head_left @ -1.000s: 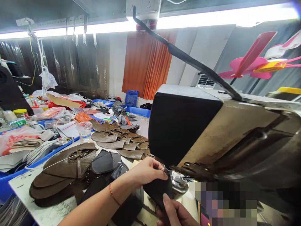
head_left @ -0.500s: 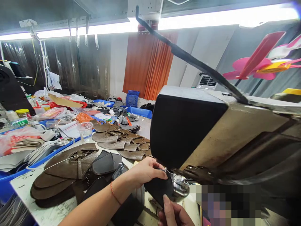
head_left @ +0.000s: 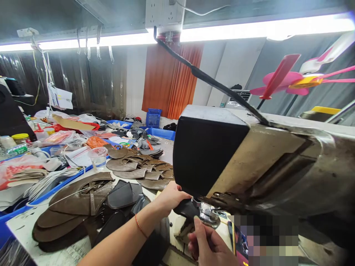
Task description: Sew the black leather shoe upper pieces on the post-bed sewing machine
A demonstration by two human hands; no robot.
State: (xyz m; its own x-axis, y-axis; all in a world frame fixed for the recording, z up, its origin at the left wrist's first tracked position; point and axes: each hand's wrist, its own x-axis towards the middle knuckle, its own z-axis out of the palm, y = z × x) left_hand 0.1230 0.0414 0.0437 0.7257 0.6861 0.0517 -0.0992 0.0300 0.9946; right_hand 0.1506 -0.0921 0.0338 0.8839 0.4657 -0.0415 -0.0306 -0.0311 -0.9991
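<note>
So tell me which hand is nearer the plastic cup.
Left. The left hand holds the black piece, right of the cup; the right hand is lower and farther right.

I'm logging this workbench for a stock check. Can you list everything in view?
sewing machine: one, black and beige, right
black piece: one, black, under the machine's foot
brown cut pieces: many, brown, two piles on the table
dark pieces: several, black-grey, beside the near brown pile
plastic cup: one, clear, left of the brown piles
trays: at least two, blue, table's left and back
basket: one, blue, by the curtain
curtain: one, orange, back wall
fan: one, pink, upper right
left hand: one, holding the black piece, red band on wrist
right hand: one, bottom, thumb by the machine's foot
</note>
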